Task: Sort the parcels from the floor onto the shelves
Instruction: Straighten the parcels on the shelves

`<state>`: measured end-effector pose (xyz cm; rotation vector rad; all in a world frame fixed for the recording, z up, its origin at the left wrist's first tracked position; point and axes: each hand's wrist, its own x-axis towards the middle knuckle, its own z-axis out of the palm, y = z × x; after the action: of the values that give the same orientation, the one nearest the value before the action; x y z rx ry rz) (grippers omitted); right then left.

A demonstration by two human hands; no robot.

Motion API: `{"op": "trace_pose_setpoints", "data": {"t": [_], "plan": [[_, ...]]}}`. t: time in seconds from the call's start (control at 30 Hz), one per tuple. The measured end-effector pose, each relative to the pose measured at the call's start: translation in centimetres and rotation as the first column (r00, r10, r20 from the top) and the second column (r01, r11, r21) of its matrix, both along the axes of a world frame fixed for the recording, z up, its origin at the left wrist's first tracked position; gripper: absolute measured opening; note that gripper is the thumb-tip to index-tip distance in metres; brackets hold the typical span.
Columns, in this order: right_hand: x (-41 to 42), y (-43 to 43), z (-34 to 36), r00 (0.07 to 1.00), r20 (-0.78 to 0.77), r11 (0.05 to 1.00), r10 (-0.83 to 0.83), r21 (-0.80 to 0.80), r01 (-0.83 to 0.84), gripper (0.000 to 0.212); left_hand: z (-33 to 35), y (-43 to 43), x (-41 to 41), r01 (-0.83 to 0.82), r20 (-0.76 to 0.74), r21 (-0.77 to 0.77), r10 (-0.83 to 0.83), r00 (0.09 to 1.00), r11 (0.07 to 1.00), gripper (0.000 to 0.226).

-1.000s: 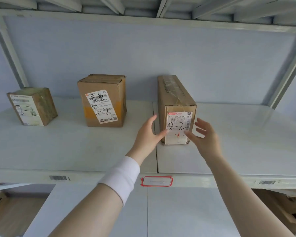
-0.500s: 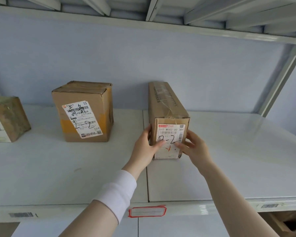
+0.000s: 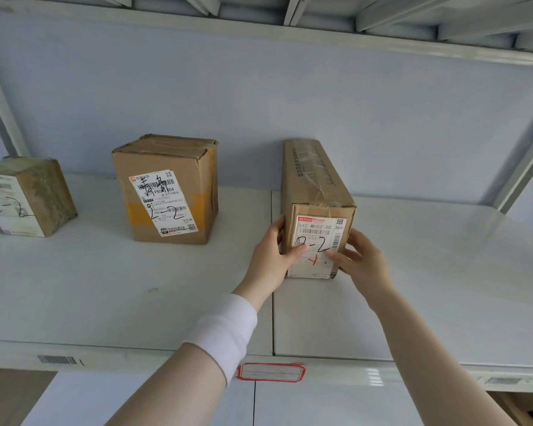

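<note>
A long narrow cardboard parcel point(image 3: 316, 186) marked "2-2" stands on the white shelf point(image 3: 105, 287), its labelled end facing me. My left hand point(image 3: 270, 258) grips its left front edge, thumb across the label. My right hand point(image 3: 362, 261) grips the right front edge, thumb on the label too. To its left stand a cube-shaped parcel point(image 3: 166, 189) with a "2-2" label and, at the far left edge, a small greenish-taped parcel point(image 3: 28, 198) marked the same.
The shelf above point(image 3: 290, 32) hangs close overhead. Grey uprights point(image 3: 523, 167) frame the bay on both sides. The shelf's right half lies bare. A red-bordered tag point(image 3: 270, 372) sits on the front lip. A lower shelf board point(image 3: 197, 404) shows underneath.
Both hands, open and apart a second ago, have closed onto the long parcel's front end. The view has shifted left and closer; the parcel stays on the shelf.
</note>
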<state>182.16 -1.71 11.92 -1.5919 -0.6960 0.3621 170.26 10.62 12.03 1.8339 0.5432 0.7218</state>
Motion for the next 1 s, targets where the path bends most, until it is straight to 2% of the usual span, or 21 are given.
{"op": "trace_pose_setpoints", "data": {"t": [0.2, 0.4, 0.5, 0.8, 0.93, 1.0], "plan": [[-0.5, 0.1, 0.0, 0.999, 0.050, 0.999, -0.001, -0.033, 0.002, 0.054, 0.5, -0.5, -0.2, -0.016, -0.026, -0.005, 0.015, 1.000, 1.000, 0.062], [-2.1, -0.9, 0.0, 0.997, 0.070, 0.995, -0.044, -0.083, 0.050, 0.079, -0.3, -0.8, -1.5, -0.051, -0.092, 0.043, 0.055, 0.994, 0.998, 0.072], [-3.0, -1.7, 0.0, 0.997, 0.057, 0.993, -0.058, -0.095, 0.063, 0.083, -0.5, -1.4, -2.6, -0.090, -0.131, 0.066, 0.098, 0.986, 0.994, 0.074], [-6.0, -4.3, -0.3, 0.989, 0.070, 0.990, -0.131, -0.035, 0.134, 0.082, -1.2, -4.4, -6.6, -0.154, -0.085, 0.078, 0.160, 0.983, 0.985, 0.070], [-7.6, -4.8, 0.5, 0.957, 0.125, 0.965, -0.261, 0.076, 0.253, 0.070, -0.9, -4.5, -8.3, -0.190, -0.030, 0.080, 0.193, 0.981, 0.979, 0.068], [-8.5, -4.5, 1.3, 0.952, 0.160, 0.963, -0.262, 0.113, 0.246, 0.062, -0.4, -3.8, -9.5, -0.223, 0.019, 0.089, 0.222, 0.975, 0.971, 0.065]]}}
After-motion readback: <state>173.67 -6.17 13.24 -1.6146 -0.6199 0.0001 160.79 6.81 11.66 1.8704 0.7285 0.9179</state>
